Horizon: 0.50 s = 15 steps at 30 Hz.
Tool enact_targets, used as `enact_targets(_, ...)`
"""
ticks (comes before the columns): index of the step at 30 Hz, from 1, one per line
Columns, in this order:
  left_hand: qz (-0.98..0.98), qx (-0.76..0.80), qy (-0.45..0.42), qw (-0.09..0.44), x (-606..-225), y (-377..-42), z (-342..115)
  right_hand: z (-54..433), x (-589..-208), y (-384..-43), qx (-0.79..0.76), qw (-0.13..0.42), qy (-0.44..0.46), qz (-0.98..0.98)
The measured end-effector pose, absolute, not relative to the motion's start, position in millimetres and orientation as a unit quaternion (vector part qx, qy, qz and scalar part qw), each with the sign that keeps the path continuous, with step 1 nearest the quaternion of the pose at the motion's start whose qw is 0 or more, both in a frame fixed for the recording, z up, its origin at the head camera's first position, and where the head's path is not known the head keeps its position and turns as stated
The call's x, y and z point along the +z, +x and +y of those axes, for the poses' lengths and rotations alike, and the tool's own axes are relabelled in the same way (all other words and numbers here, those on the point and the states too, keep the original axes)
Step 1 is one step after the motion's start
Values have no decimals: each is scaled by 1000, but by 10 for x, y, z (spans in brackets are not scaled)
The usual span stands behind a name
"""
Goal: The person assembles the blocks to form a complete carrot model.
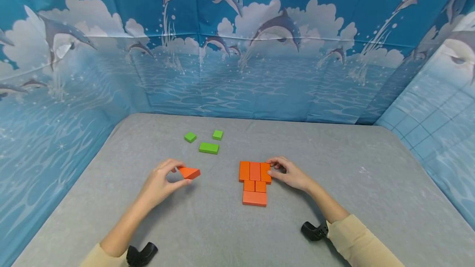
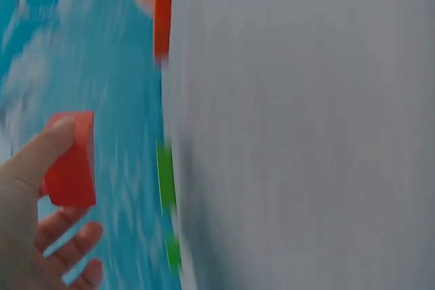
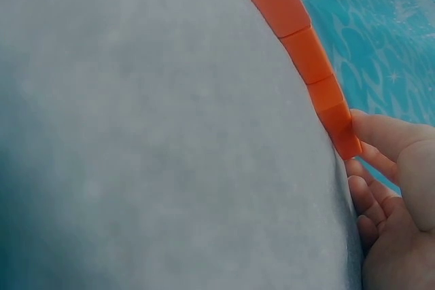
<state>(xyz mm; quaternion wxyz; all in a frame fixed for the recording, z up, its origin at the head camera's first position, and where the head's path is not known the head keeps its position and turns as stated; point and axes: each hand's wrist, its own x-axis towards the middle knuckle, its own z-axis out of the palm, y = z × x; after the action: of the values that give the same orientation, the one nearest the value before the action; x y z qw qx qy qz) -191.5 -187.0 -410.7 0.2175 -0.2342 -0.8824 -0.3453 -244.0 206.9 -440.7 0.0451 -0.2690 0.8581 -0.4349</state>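
Note:
In the head view my left hand (image 1: 161, 180) pinches an orange-red triangular block (image 1: 190, 173) between thumb and fingers, held up over the table. The left wrist view shows the thumb pressed on this block (image 2: 73, 168), with the other fingers beneath. On the right, thumb and index finger of my right hand (image 1: 291, 174) hold the right-hand orange block (image 1: 265, 172) of a row of three. Below that row lie two small orange blocks (image 1: 255, 186) side by side, then a wider orange block (image 1: 255, 198), all fitted together flat on the table.
Several green blocks lie farther back, left of the orange group: a long one (image 1: 209, 148) and two small ones (image 1: 190, 137) (image 1: 217, 135). The grey table (image 1: 297, 143) is bordered by a blue dolphin-print curtain (image 1: 222, 85). Black wrist devices (image 1: 313, 231) sit by both sleeves.

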Motion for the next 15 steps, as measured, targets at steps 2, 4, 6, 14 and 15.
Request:
enact_targets(2, -881, -341, -252, 209, -4097, -1865, -1636, 2072, -4418, -2438, -435, 32, -286, 853)
enact_targets(4, -880, -335, -269, 203, -4098, -1807, -1415, 2075, -4421, -2436, -436, 28, -292, 851)
enact_targets(6, -878, -331, -284, 199, -4106, -1750, -1216, 2075, -4417, -2437, -439, 32, -287, 851)
enact_targets(14, -876, -307, -321, 190, -4195, -1574, -668, 2070, -4404, -2439, -433, 55, -251, 864)
enact_targets(15, -876, -302, -325, 190, -4212, -1558, -625, 2071, -4405, -2441, -433, 55, -251, 864)
